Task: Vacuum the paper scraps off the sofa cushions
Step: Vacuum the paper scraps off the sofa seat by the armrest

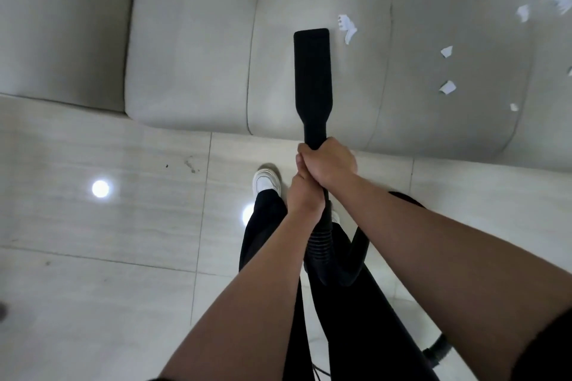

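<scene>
Head view, looking down. Gripping the black vacuum nozzle (312, 71) at its narrow neck with the right hand (331, 164), fingers curled fully round it. Gripping just behind, toward the hose (320, 241), with the left hand (301, 195), also closed tight round the tube. No free hand, then.

Pointing the nozzle's long axis straight away from the body, across the sofa cushion (192, 40), with the flat mouth at the far end. Resting on the fabric or just above it; cannot tell which.

Lying to the right of the nozzle: the paper scraps (447, 87). Nearest scrap (349, 28) just beside the right corner of the nozzle's mouth, level with it, not touching. Others scattered farther right of the nozzle, over the next cushion (448, 133), some well apart from it.

Judging the coming move: probably a swing of the mouth to the right, led by the right hand as the one nearer the mouth, with the left guiding the hose end behind.
</scene>
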